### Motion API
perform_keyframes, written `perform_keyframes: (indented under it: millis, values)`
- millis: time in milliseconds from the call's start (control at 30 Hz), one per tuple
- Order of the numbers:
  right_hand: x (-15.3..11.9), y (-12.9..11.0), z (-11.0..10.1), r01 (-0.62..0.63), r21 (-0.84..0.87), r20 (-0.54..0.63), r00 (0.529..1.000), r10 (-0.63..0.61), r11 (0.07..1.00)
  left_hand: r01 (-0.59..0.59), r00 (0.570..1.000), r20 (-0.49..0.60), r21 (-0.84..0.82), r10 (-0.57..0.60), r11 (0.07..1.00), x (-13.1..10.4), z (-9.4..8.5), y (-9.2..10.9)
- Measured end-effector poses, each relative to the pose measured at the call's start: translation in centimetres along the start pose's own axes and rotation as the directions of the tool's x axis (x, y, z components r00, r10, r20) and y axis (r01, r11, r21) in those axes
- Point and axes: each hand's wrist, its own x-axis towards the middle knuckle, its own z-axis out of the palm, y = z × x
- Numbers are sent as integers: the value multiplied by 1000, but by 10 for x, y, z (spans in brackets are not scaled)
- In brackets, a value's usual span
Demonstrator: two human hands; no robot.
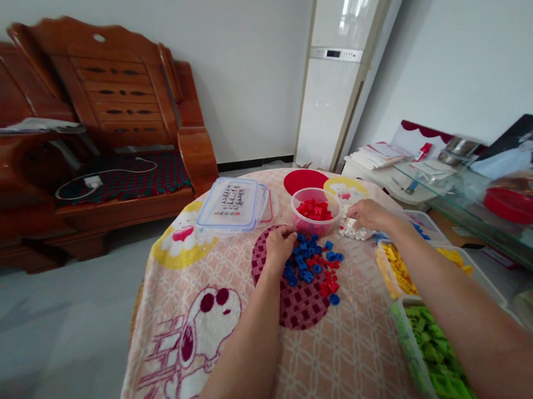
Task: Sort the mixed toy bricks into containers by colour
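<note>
The left hand (281, 246) lay at the upper left edge of the blue pieces (302, 260) on the cloth-covered desk (364, 339), its fingers curled; whether they pinched one could not be told. The right hand (367, 216) reached into the white pieces (355, 231), its fingers bent down over them, their grip unclear. Between the hands stood a round tub (317, 224) of red pieces (313, 209), while yellow pieces (399, 269) and green pieces (438, 358) filled containers near the right forearm.
</note>
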Motion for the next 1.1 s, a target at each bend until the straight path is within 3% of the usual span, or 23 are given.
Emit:
perform_keyframes:
  millis: [200,367,500,567,733,867,1000,1100]
  values:
    - [3,7,4,-52,-94,43,998,56,994,-7,1000,-10,10,7,1000,-1,1,0]
    - [3,13,9,-188,-164,-103,980,173,968,-46,999,-22,54,48,997,-2,-1,1]
    - [-3,9,10,-195,-188,-236,960,148,963,-34,999,-1,21,34,999,-3,-1,0]
    - [-4,5,9,-149,-139,-189,974,121,979,-25,1000,-3,9,25,1000,-3,0,0]
    - [5,-3,7,27,93,71,997,-34,995,-17,1000,-2,-4,17,1000,-2,1,0]
    - [14,2,11,9,316,195,978,-74,949,-11,1000,-1,-3,11,1000,-1,0,-2]
    - [19,10,19,-52,458,251,965,-73,887,-7,1000,0,-15,7,1000,-2,0,-1]
    - [21,14,26,-21,456,221,971,-90,890,-5,1000,4,13,5,1000,-3,-2,3]
